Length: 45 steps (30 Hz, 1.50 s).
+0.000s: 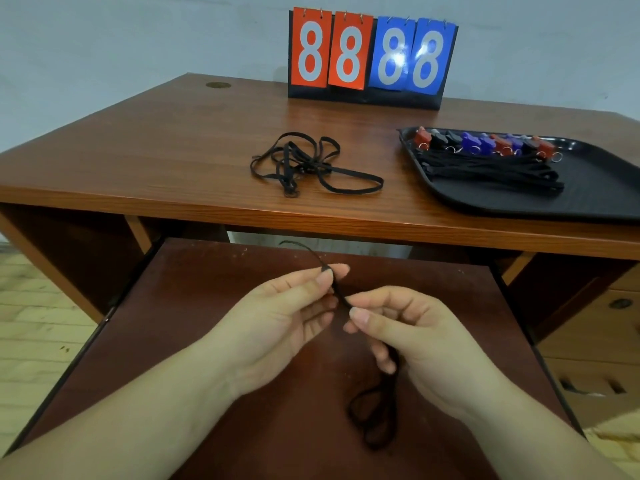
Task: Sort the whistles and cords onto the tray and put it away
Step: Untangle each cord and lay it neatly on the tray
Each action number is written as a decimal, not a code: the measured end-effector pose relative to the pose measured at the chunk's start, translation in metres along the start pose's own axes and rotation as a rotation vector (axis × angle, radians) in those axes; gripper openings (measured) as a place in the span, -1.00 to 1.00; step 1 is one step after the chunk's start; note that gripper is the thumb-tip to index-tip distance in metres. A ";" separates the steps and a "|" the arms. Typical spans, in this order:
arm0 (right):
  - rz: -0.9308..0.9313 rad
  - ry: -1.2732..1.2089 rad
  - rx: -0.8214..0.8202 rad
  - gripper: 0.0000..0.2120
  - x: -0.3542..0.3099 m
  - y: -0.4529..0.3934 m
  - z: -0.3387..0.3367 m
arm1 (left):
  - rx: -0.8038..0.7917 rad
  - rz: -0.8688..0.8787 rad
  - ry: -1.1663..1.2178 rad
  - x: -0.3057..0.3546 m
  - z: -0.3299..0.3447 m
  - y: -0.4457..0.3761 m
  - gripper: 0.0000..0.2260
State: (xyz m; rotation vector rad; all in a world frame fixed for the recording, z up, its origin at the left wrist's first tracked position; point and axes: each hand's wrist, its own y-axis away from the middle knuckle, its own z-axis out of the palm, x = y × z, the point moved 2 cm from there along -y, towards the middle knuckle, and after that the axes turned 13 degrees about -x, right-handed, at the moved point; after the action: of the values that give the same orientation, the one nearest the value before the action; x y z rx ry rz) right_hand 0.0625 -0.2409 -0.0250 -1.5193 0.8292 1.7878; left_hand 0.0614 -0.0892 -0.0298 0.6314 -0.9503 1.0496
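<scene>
Black cord (338,295) pinched between left hand (277,317) and right hand (412,334), its loop dangling below the right palm.

desk (173,140): glossy wood grain | tray (595,188): black semi-gloss plastic | cords (311,164): matt woven cloth

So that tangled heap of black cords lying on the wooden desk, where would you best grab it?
Probably at the knot of crossings in the tangled heap of black cords, pinched from above. The strands lie flat on the wooden desk and meet there, so one pinch should lift most loops together; the long loop to its right would trail.
</scene>
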 end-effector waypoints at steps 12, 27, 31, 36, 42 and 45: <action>0.114 0.439 0.050 -0.83 -0.032 0.013 -0.059 | 0.167 0.220 0.222 0.053 -0.027 0.003 -0.82; -0.267 0.818 0.146 -0.89 -0.005 0.001 -0.007 | -0.057 -0.039 -0.748 -0.008 0.004 0.004 -0.82; -0.221 0.867 0.134 -0.88 -0.010 0.001 -0.017 | 0.087 -0.006 -0.785 0.005 -0.005 0.001 -0.82; -0.088 0.811 0.164 -0.88 -0.016 0.001 -0.042 | 0.240 0.008 -0.821 0.016 -0.023 -0.001 -0.80; -0.012 0.731 0.223 -0.89 -0.019 0.002 -0.061 | 0.299 -0.007 -0.811 0.021 -0.032 -0.003 -0.81; -0.021 0.723 0.264 -0.90 -0.019 0.003 -0.062 | 0.271 0.007 -0.840 0.020 -0.031 -0.002 -0.81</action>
State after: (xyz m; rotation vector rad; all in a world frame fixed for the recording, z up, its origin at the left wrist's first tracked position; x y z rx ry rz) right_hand 0.0990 -0.2935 -0.0138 -1.9908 1.3154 1.0331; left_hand 0.0772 -0.0558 -0.0263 1.3519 -1.5373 0.9250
